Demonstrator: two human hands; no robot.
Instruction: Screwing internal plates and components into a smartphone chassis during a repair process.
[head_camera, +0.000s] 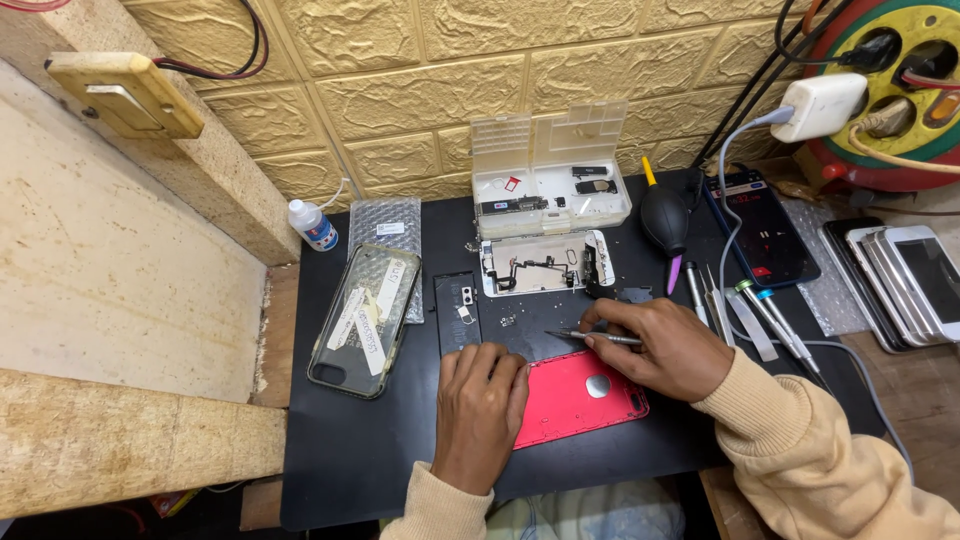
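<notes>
Near the tabletop's front edge, a red phone shell is pinned by the left hand's flat, open fingers; tweezers are pinched by the right hand.

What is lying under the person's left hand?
The left hand rests on the red phone housing and black mat. The housing's left end is covered, so unseen.

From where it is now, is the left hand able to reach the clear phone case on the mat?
Probably yes. The left hand rests on the red phone back, and the clear phone case lies just beside it with bare mat between.
</notes>
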